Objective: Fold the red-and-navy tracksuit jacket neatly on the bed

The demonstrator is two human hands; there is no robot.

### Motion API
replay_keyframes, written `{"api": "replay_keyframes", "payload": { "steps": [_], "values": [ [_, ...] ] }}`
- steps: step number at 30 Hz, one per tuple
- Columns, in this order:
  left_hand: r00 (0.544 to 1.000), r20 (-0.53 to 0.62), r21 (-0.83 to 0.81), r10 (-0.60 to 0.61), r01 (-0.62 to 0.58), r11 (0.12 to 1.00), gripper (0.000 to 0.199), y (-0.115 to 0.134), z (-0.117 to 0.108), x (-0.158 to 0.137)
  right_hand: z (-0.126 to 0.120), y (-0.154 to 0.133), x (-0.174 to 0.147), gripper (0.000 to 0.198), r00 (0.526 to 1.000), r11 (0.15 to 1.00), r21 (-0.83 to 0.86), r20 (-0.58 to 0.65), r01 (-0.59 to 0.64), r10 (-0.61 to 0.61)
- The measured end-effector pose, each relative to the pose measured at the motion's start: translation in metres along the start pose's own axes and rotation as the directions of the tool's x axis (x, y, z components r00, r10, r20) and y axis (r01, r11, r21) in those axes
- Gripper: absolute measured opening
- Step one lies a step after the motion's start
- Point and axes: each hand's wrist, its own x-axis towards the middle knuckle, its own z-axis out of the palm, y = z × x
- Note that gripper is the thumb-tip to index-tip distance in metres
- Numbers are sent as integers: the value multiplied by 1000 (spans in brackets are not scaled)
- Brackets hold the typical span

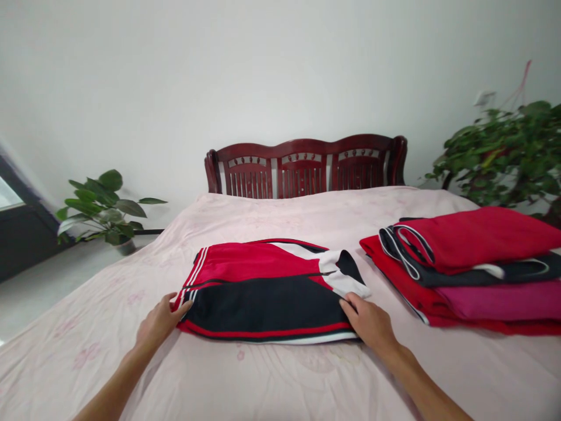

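Observation:
A folded red, black and white sports garment (267, 292) lies flat on the pale pink bedsheet (245, 380) in front of me. My left hand (160, 318) touches its near left corner, fingers curled at the edge. My right hand (368, 321) rests on its near right corner, fingers over the fabric edge. Whether either hand actually pinches the cloth is hard to tell.
A pile of folded red, black and magenta clothes (468, 269) sits on the bed at the right. A dark wooden headboard (307, 166) stands at the far end. Potted plants stand at the left (103, 210) and right (504, 152).

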Motion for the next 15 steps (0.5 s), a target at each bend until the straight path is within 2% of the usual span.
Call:
{"api": "replay_keyframes", "payload": {
  "steps": [2, 6, 9, 11, 13, 15],
  "values": [
    [1000, 0, 42, -12, 12, 999, 79, 1, 2, 0, 0, -1, 3, 29, 1000, 1000, -25, 16, -11, 12],
    [996, 80, 6, -25, 25, 1000, 84, 2, 4, 3, 3, -5, 7, 23, 995, 989, -151, 100, 1, 15],
    [993, 58, -81, -100, 104, 991, 102, 4, 1, 6, 5, -7, 1, 18, 999, 973, -227, 13, 38, -36],
    [988, 74, -176, -138, 149, 973, 110, 8, -4, 6, 4, -7, -5, 17, 997, 963, -270, -72, 9, -30],
    [981, 130, -261, -147, 177, 949, 104, 13, -9, 4, 5, -6, -10, 25, 990, 960, -267, -137, -79, 43],
    [969, 206, -337, -138, 203, 919, 85, 18, -13, 0, 7, -7, -12, 36, 981, 962, -222, -142, -159, 130]
  ]
}}
